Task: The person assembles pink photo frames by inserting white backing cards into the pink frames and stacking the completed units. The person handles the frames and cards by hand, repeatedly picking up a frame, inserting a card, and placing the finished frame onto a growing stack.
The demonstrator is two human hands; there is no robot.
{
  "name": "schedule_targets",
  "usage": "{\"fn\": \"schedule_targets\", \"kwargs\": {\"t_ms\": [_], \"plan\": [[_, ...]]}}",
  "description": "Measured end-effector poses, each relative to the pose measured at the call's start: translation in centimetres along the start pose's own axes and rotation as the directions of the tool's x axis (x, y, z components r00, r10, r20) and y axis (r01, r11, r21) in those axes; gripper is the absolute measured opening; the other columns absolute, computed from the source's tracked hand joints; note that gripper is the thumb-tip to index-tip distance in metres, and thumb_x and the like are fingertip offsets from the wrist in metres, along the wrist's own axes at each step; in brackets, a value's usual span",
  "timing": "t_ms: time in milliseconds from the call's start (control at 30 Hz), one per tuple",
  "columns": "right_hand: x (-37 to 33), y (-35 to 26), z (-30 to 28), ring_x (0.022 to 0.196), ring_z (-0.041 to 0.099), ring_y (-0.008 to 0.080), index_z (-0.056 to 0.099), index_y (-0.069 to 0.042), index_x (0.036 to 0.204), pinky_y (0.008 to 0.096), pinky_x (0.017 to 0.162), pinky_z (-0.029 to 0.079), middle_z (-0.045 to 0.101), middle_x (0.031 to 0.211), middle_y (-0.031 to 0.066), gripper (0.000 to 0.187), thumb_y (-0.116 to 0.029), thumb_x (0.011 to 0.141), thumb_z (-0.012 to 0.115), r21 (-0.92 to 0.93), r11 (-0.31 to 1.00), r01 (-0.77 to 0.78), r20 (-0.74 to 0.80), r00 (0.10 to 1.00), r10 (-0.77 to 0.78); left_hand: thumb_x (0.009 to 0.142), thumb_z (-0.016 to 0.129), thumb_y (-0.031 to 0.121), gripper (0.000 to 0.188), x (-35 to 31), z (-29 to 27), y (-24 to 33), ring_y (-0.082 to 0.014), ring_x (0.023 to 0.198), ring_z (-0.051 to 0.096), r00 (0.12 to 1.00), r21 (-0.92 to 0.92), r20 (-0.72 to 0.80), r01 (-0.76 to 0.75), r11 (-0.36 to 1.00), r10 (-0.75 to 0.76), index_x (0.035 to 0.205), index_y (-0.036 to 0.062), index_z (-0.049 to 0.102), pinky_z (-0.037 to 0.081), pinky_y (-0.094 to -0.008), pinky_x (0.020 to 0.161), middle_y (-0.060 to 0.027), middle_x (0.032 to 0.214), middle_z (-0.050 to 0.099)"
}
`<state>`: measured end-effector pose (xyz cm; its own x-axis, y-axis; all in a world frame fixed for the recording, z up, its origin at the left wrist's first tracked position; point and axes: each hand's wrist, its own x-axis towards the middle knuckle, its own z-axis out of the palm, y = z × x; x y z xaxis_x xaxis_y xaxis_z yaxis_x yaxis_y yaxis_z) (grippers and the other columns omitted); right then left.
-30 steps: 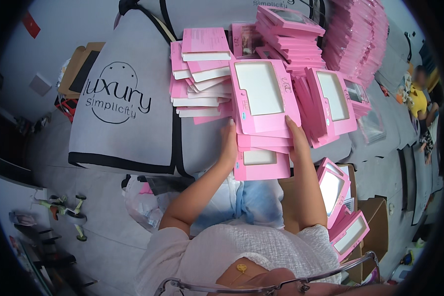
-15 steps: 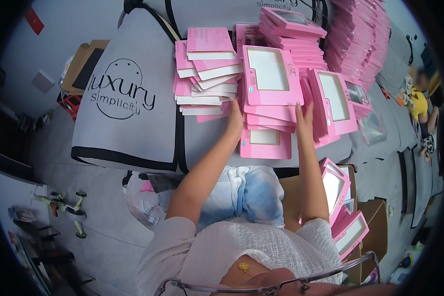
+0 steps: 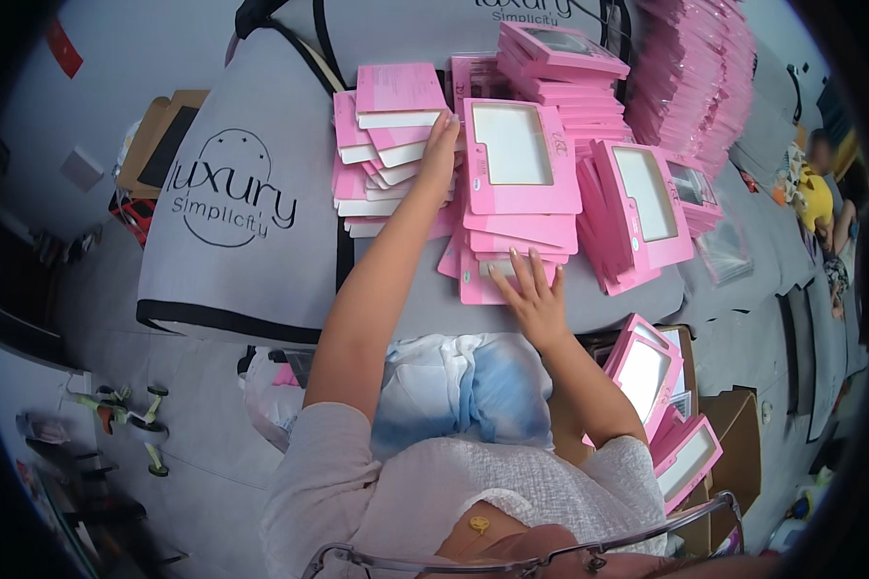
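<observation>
My left hand (image 3: 438,150) reaches up between two stacks, fingers stretched out, at the right edge of the folded pink-and-white boxes (image 3: 402,89). Just right of it lies the middle stack of flat pink window boxes (image 3: 521,198), its top one showing a white panel behind the cut-out. My right hand (image 3: 537,297) is spread at that stack's near end, fingertips over the lowest window box (image 3: 477,288); whether they press on it I cannot tell. Neither hand grips anything that I can see.
More window boxes lean in a row (image 3: 647,193) at the right, with a pile (image 3: 565,58) behind. A tall stack of pink plastic-wrapped packs (image 3: 690,87) stands beyond. Below right, a cardboard box (image 3: 734,454) sits beside loose pink boxes. A person (image 3: 830,193) is at far right.
My left hand has slid up and left along the folded boxes. My right hand has left the right side of the middle stack and come down to its near end, fingers spreading.
</observation>
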<state>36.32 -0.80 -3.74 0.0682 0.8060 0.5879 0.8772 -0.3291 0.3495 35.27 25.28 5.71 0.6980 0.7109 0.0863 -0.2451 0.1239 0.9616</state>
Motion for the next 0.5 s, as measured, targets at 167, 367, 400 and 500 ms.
{"fn": "schedule_targets", "kwargs": {"t_ms": [167,367,400,500], "plan": [[2.7,1.5,-0.8,0.140,0.025,0.0336,0.038,-0.026,0.143,0.0608,0.110,0.007,0.026,0.152,0.0097,0.070,-0.010,0.077,0.054,0.093,0.962,-0.258,0.093,0.964,0.250,0.093,0.049,0.043,0.075,-1.1,1.6,-1.5,-0.0243,0.139,0.025,0.995,0.058,0.069,0.071,0.996,-0.075,0.150,0.0087,0.014,0.019,-0.0383,0.111,-0.0118,0.152,0.024],[0.7,0.6,-0.5,0.141,0.019,0.0379,0.038,-0.024,0.142,0.0647,0.108,0.008,0.021,0.153,0.0121,0.085,-0.020,0.066,0.075,0.291,0.911,-0.291,0.148,0.955,0.258,0.095,0.051,0.027,0.054,-1.6,0.1,-5.0,-0.0222,0.128,0.037,0.999,0.005,0.017,-0.038,0.999,0.038,0.142,0.0088,0.033,0.031,-0.0330,0.104,-0.0131,0.137,0.041],[0.7,0.5,-1.0,0.141,0.019,0.0384,0.038,-0.024,0.142,0.0650,0.108,0.007,0.021,0.153,0.0122,0.085,-0.023,0.066,0.076,0.294,0.912,-0.284,0.182,0.954,0.238,0.094,0.052,0.024,0.047,-1.8,-0.4,-3.9,-0.0225,0.122,0.042,0.994,0.146,-0.038,-0.100,0.984,0.107,0.136,0.0070,0.040,0.034,-0.0339,0.101,-0.0124,0.129,0.047],[0.1,-0.5,-2.1,0.139,0.020,0.0420,0.040,-0.021,0.140,0.0654,0.107,0.006,0.025,0.150,0.0149,0.087,-0.036,0.063,0.080,0.332,0.920,-0.207,0.121,0.977,0.175,0.084,0.059,0.006,0.025,0.1,-3.6,-3.3,-0.0296,0.103,0.051,0.720,0.686,-0.113,-0.442,0.578,0.685,0.109,0.0045,0.058,0.041,-0.0398,0.092,-0.0132,0.105,0.055]]}}
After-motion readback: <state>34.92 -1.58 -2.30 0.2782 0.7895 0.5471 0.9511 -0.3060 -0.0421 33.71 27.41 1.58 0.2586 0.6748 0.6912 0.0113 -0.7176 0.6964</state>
